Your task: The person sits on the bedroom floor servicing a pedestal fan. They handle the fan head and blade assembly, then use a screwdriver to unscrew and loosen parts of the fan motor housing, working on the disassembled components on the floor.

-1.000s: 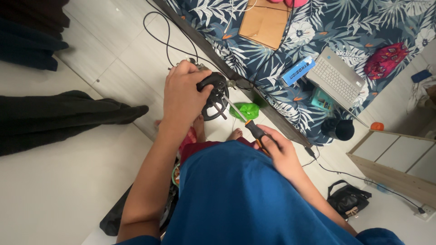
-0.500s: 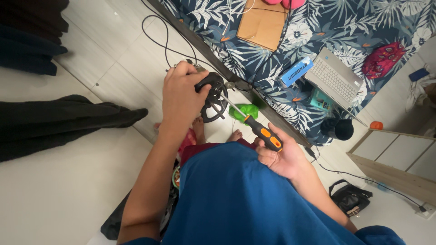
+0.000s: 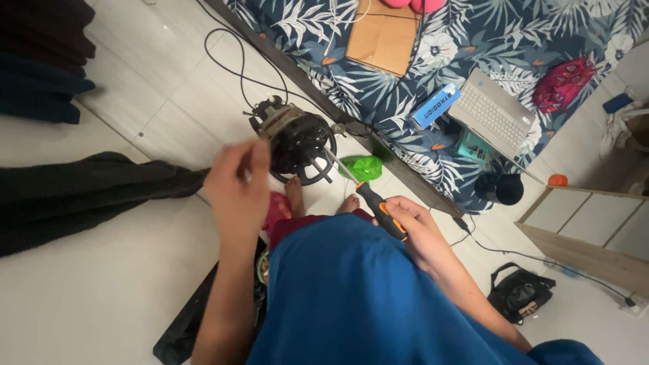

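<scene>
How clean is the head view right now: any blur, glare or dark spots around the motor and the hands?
Head view: even indoor light, no harsh glare on the floor tiles. The left hand is smeared by motion blur; the right hand and its screwdriver look sharper. The black motor is dark, so its inner detail is hard to read. Straight edges bend slightly towards the frame corners.

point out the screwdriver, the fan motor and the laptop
screwdriver [image 3: 382,215]: head view, on its black and orange handle
fan motor [image 3: 297,142]: head view, on its round black housing
laptop [image 3: 488,115]: head view, on its keyboard
</scene>
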`<state>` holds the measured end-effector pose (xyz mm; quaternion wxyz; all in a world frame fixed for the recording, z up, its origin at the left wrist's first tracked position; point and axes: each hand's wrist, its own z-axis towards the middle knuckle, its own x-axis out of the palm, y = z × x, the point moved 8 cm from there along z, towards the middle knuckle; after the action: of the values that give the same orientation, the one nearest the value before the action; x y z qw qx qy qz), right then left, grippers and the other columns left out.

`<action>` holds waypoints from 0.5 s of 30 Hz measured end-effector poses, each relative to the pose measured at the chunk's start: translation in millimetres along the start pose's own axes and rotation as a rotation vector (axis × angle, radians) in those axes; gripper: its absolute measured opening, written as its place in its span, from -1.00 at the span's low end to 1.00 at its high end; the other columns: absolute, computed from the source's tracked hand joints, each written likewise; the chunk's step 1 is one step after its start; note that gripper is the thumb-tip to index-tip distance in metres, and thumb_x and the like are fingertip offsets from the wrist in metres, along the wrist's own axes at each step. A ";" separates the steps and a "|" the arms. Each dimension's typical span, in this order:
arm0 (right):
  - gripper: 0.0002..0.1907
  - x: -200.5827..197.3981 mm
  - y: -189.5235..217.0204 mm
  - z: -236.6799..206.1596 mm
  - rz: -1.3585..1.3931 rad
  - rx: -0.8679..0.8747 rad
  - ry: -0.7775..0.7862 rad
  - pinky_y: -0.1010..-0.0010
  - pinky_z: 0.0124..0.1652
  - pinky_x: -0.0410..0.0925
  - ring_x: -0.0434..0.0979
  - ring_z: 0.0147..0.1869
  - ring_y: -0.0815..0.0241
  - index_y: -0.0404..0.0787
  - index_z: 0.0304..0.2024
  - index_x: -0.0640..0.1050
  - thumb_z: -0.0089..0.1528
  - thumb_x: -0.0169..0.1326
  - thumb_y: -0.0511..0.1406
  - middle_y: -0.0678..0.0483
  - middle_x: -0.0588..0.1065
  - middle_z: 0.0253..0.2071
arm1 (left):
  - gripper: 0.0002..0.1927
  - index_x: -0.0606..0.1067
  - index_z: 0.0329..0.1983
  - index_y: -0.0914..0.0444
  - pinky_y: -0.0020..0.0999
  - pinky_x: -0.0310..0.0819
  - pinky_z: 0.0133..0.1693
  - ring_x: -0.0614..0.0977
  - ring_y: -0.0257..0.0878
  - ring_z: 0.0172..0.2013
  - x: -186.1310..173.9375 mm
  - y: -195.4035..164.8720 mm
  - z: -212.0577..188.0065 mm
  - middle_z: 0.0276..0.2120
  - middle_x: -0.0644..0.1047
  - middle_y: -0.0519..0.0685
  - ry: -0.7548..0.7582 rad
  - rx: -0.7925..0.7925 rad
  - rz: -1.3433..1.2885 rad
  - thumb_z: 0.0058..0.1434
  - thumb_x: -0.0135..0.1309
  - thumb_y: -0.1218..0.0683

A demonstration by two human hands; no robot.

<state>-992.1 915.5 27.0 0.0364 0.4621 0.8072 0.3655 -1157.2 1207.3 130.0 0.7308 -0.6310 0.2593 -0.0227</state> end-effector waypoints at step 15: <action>-0.61 -5.4 -12.9 25.8 0.176 0.256 0.104 0.49 -0.56 0.23 0.43 -0.50 0.24 -0.30 -0.13 0.51 0.43 -0.09 -0.08 -0.05 0.51 -0.44 | -0.59 0.51 0.18 0.23 -0.45 0.41 -0.19 0.57 -0.36 -0.20 151.8 102.9 -129.6 -0.11 0.61 -0.06 0.709 -0.831 -0.667 0.34 0.00 -0.02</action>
<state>-988.1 921.7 -1.4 -0.0967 0.5124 0.8044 0.2846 -1109.1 1055.4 -28.3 0.2489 -0.8626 0.2622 -0.3538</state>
